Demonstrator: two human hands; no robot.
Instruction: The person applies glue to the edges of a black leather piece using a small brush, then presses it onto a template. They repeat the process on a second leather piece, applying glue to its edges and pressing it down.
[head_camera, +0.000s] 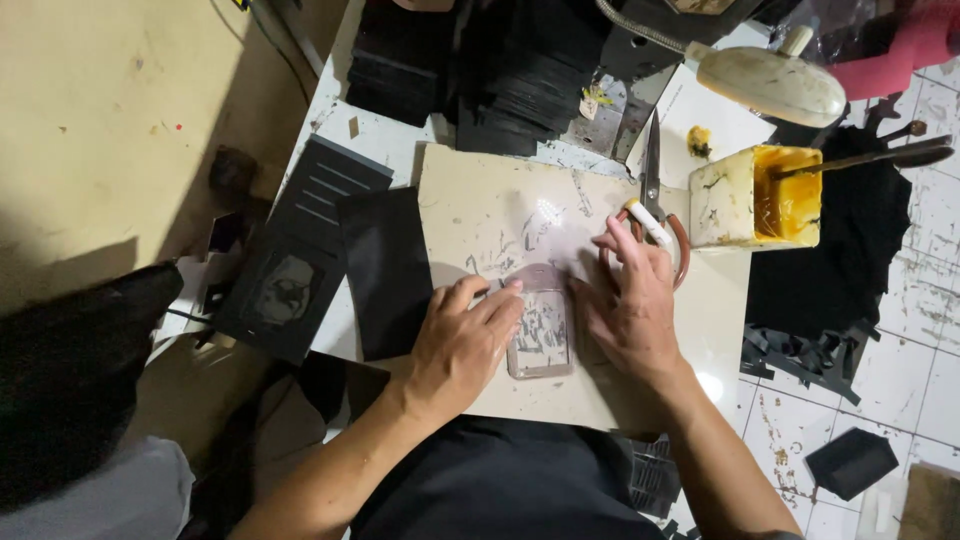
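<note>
A small clear plastic piece (541, 335) with rounded corners lies flat on a beige work board (500, 215). My left hand (462, 340) rests on the board, its fingertips pressing the piece's left edge. My right hand (630, 310) lies flat at the piece's right edge, fingers spread and pointing away from me. Just beyond those fingers lie scissors (652, 200) with orange handles, blades pointing to the far side. Neither hand grips anything.
A yellow glue pot (757, 197) with a stick in it stands right of the scissors. Black sheets (385, 270) lie left of the board, black stacks (480, 70) at the back. A lamp head (770, 85) hangs at upper right. Black scraps (800, 355) litter the tiled floor.
</note>
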